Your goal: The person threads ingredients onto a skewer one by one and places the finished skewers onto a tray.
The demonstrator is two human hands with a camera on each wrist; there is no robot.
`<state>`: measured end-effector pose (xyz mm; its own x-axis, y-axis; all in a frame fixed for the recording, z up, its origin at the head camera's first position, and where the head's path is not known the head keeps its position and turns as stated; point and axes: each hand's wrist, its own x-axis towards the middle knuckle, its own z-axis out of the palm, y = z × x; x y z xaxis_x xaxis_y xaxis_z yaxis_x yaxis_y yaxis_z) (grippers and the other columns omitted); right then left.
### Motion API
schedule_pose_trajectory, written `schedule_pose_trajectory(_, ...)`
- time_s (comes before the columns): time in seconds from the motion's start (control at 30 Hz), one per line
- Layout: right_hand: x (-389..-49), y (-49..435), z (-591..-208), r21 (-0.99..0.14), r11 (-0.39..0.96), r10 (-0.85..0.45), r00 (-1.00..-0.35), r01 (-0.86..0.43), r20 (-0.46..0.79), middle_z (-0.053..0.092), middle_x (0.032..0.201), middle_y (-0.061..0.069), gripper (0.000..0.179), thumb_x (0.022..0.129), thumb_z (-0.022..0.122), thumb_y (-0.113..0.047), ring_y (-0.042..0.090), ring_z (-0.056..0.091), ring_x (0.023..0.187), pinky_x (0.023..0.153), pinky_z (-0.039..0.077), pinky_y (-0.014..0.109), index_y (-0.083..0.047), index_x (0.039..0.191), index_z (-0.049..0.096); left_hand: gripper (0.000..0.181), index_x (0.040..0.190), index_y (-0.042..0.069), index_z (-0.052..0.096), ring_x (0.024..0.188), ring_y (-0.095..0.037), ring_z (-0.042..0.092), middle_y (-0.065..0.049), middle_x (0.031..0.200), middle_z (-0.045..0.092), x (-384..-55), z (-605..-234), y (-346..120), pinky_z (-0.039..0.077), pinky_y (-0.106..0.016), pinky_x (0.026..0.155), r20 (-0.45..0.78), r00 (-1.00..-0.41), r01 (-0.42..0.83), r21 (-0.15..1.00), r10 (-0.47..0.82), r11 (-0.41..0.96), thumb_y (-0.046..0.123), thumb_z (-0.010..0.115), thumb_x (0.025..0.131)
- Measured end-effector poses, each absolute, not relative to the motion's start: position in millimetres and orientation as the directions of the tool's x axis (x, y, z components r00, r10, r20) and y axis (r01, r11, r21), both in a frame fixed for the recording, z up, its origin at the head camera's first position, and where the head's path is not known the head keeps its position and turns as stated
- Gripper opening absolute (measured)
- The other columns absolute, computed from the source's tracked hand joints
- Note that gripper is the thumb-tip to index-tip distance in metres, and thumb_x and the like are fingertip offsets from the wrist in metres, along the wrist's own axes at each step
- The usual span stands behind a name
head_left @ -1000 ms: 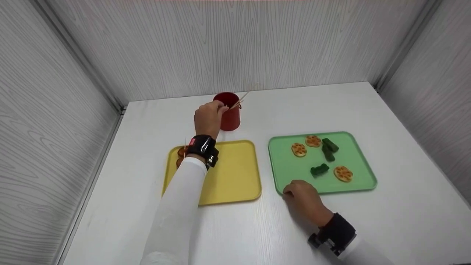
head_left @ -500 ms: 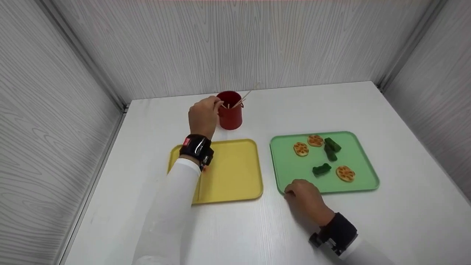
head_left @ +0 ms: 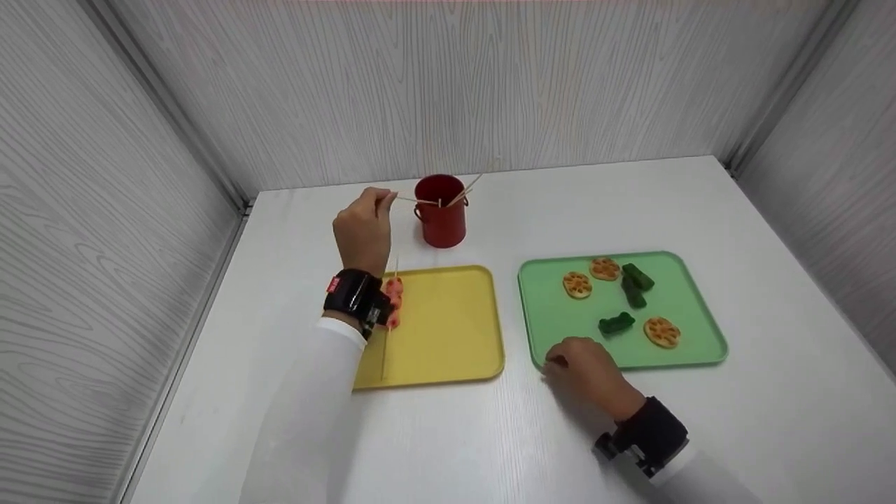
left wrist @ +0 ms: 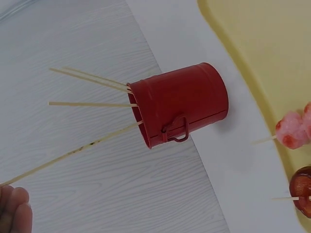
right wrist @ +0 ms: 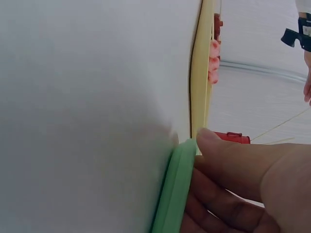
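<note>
My left hand (head_left: 364, 227) pinches the end of a thin wooden skewer (left wrist: 73, 152). The skewer slants out over the mouth of a small red bucket (head_left: 444, 227), its other end inside. Several more skewers stick out of the bucket's far side. My right hand (head_left: 586, 371) grips the near left corner of a green tray (head_left: 560, 329), its thumb (right wrist: 209, 141) at the rim. On that tray lie lotus root slices (head_left: 661, 332) and green pepper-like pieces (head_left: 617, 323).
Left of the green tray lies a yellow tray (head_left: 448, 332), partly under my left forearm. It bears a skewer of pink balls (head_left: 394, 302) and a glazed brown piece on a stick (left wrist: 302, 191). Grey wood-grain walls (head_left: 560, 84) enclose the white table.
My left hand has moved left and slightly back from the bucket, drawing one skewer outward at a slant. The pink skewer has come into sight. The right hand keeps its grip on the tray.
</note>
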<state>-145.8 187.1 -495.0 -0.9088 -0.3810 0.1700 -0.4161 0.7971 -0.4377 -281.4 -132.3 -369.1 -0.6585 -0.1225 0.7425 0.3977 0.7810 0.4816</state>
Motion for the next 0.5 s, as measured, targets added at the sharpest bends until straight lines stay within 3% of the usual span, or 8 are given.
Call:
schedule_pose_trajectory(0.27, -149, 190, -487, -0.548, 0.729, -0.346, -0.911, -0.411, 0.224, 0.073, 0.084, 0.003, 0.009, 0.084, 0.076, -0.011, 0.018, 0.067, 0.076, 0.069, 0.055, 0.033, -0.004, 0.089, 0.076, 0.02, 0.092, -0.003, 0.065, 0.076, -0.019, 0.07, -0.012, 0.087, 0.073, -273, -366, -142, 0.056, -0.035, 0.07, 0.7, -0.639, 0.432, 0.67, -0.319, 0.604, 0.016, 0.062, 0.096)
schedule_pose_trajectory(0.5, -153, 190, -479, -0.658, 0.668, -0.26, -0.937, -0.349, 0.234, 0.074, 0.091, 0.005, 0.015, 0.087, 0.074, -0.013, 0.02, 0.069, 0.083, 0.074, 0.056, 0.036, -0.002, 0.096, 0.075, 0.018, 0.097, -0.006, 0.062, 0.084, -0.016, 0.07, -0.014, 0.094, 0.073, -264, -376, -143, 0.056, -0.025, 0.079, 0.669, -0.65, 0.537, 0.74, -0.361, 0.404, 0.012, 0.059, 0.097)
